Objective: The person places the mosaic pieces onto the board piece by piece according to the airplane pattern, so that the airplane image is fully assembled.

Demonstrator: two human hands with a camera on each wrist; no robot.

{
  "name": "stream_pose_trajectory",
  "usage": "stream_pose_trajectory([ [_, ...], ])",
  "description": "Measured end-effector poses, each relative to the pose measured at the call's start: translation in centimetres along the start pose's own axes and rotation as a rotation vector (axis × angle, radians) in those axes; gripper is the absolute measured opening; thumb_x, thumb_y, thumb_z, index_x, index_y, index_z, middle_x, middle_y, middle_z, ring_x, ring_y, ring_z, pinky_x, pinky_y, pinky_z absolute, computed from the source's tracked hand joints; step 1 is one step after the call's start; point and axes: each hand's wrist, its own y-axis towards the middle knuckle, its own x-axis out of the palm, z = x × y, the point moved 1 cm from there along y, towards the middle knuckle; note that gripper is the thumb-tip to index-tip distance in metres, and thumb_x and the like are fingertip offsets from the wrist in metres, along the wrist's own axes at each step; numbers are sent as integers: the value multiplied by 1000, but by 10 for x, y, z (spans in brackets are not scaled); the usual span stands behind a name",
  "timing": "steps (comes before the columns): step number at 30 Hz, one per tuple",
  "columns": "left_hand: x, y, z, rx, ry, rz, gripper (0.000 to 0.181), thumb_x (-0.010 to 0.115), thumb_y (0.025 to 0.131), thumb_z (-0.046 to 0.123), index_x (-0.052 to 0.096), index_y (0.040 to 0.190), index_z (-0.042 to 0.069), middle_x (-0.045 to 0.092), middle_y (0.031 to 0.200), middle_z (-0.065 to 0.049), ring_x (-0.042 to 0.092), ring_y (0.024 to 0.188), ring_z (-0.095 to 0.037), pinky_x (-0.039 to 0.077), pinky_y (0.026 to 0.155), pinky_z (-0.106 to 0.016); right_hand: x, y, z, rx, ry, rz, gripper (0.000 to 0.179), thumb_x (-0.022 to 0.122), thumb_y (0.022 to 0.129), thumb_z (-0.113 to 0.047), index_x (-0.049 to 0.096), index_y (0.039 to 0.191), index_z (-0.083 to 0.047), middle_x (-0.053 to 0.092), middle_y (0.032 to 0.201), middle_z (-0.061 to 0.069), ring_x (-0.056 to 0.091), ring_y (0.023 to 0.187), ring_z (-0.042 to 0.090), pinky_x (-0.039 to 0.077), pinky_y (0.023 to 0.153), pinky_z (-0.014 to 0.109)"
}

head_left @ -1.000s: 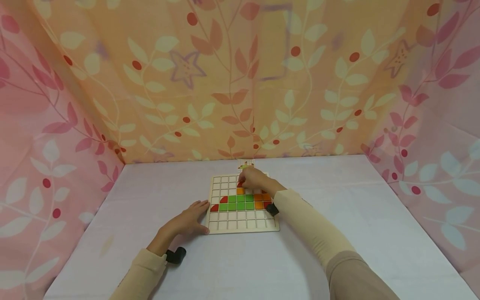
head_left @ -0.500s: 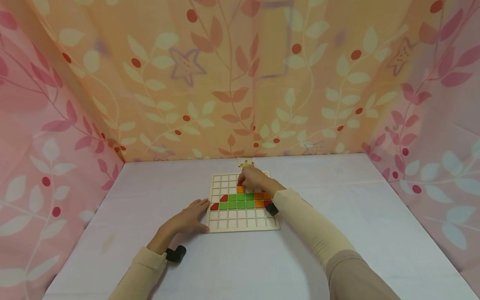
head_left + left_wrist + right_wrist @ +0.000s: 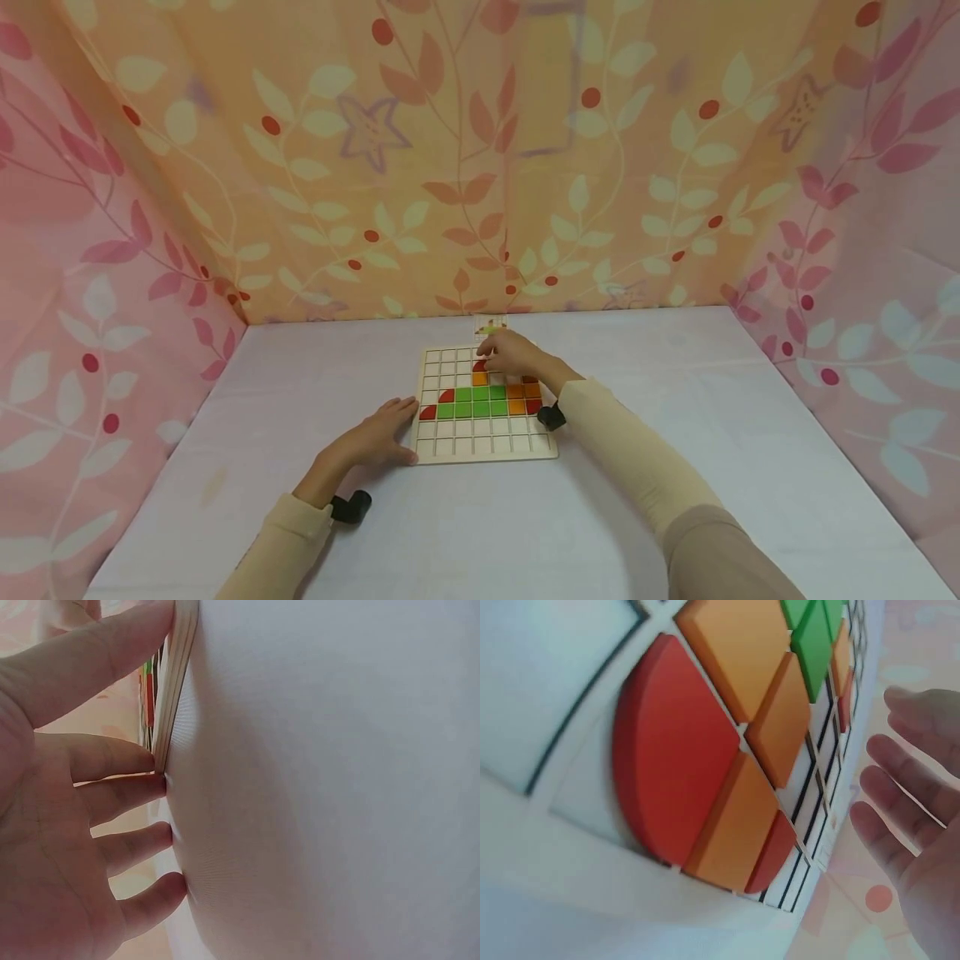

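A wooden grid board (image 3: 480, 450) lies on the white cloth, with green square tiles (image 3: 472, 408), orange square tiles (image 3: 517, 398) and red rounded tiles (image 3: 447, 396) in its cells. My left hand (image 3: 375, 437) rests at the board's left edge; its thumb and forefinger touch the edge, the fingers nearly straight. Over the far part of the board is my right hand (image 3: 517, 354), just beside a red quarter-round tile (image 3: 480, 367) that sits above an orange one. In the right wrist view its fingers (image 3: 900, 784) are loosely bent and hold nothing. The hand hides some far cells.
A small pattern card (image 3: 491, 322) lies behind the board, partly covered by the right hand. Floral cloth walls (image 3: 480, 167) stand at the back and both sides. A black wrist camera (image 3: 551, 416) hangs close over the board's right edge.
My right fingers have come off the red quarter-round tile, which now shows in its cell; the right hand has shifted slightly right and up. The left hand stays put.
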Motion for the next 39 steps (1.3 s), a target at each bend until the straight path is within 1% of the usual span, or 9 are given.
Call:
stream_pose_trajectory([
  [3,-1,-1,0,10,0,3,91,82,77,22,33,150,-1,29,159,-17,19,148,-42,23,116,-62,-3,-7,1,3,69,-3,32,62,95,-17,66,124,-5,63,126,11,58,116,28,50,98,42],
  [6,0,-1,-1,18,1,2,91,82,77,22,32,150,-1,29,159,-18,18,148,-42,23,116,-61,-8,-16,0,3,131,-7,35,61,95,-18,64,127,-3,62,130,13,56,121,32,48,102,47],
  [8,1,-1,-2,20,2,3,91,82,77,22,32,150,-1,28,159,-18,18,148,-43,23,116,-61,-11,-22,0,-7,148,-2,36,61,95,-18,63,127,-2,62,130,15,55,123,34,47,103,49],
  [11,2,-1,-2,23,-7,3,91,82,77,22,32,150,-2,28,159,-18,18,148,-43,23,116,-62,-13,-30,3,-13,146,5,38,62,95,-21,63,128,-1,63,130,15,56,123,33,46,104,49],
  [17,2,-2,-2,22,-3,8,91,82,77,21,33,150,-2,29,159,-18,20,148,-43,24,116,-62,-20,-48,13,43,172,27,46,65,93,-31,62,130,-4,60,133,13,53,126,32,42,107,50],
  [22,2,-3,-3,18,-10,7,91,82,77,21,33,150,-2,29,159,-18,19,148,-43,24,115,-63,-28,-68,20,42,162,53,47,66,92,-35,63,128,-5,61,133,14,53,127,33,41,108,51],
  [29,1,-3,-2,27,-10,3,91,82,77,22,32,149,-3,29,158,-20,19,147,-45,23,115,-63,-34,-99,26,81,137,57,45,67,92,-30,62,128,-3,61,131,16,51,129,36,38,110,54],
  [34,0,-2,-2,33,-12,4,91,81,77,23,32,150,-2,28,159,-19,18,148,-44,23,115,-63,-34,-121,32,98,89,70,41,67,90,-25,64,126,-4,62,129,15,52,126,36,39,109,55],
  [39,0,-2,-2,25,-14,-5,91,81,78,23,31,150,-1,27,160,-18,17,149,-43,22,116,-62,-31,-142,37,135,74,66,39,65,91,-25,65,126,-5,61,129,14,52,126,37,40,108,56],
])
